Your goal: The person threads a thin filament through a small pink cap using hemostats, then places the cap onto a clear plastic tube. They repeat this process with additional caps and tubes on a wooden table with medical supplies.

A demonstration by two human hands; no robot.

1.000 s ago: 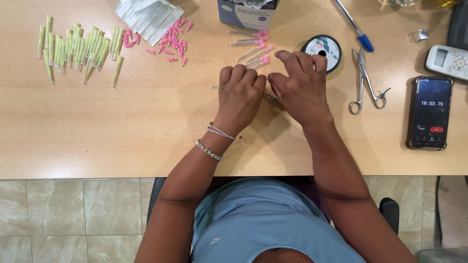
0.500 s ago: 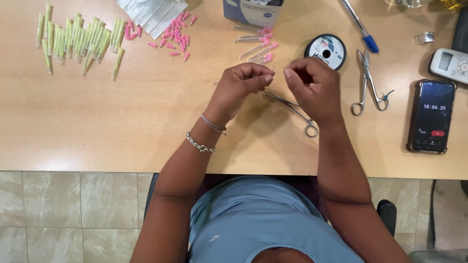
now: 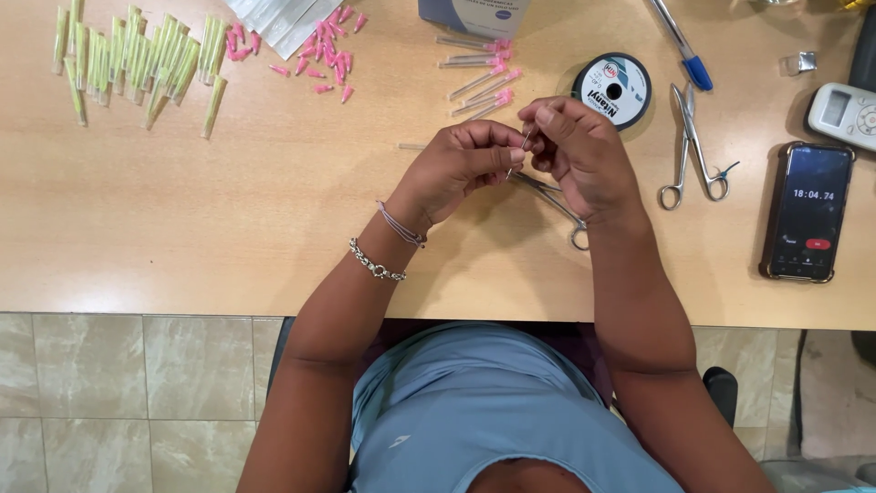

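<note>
Both hands raised just above wooden table [image 3: 182, 237], fingertips meeting. Left hand [image 3: 461, 169] with fingers curled, thumb and forefinger pinched on thin curved needle [image 3: 526, 141] — held between the two hands, over the table's middle. Right hand [image 3: 579, 151] closed too, fingertips bunched at the same needle; which hand carried the grip could not be told. Metal forceps [image 3: 557, 201] under right hand, handle loop poking out beside the wrist, lying on table.

Just beyond the hands: black thread spool [image 3: 612, 89], a few pink-hubbed needles [image 3: 479, 78] laid side by side. Second pair of forceps [image 3: 693, 151] right of spool, near blue-capped pen [image 3: 680, 46]. Phone [image 3: 809, 212] with lit screen at far right, white remote [image 3: 844, 111] above it. Far left — row of yellow-green tubes [image 3: 132, 64]; pink caps [image 3: 319, 59] scattered between tubes and needles. Blue-and-white box [image 3: 474, 16] at top edge. Bracelets [image 3: 388, 246] on left wrist.
</note>
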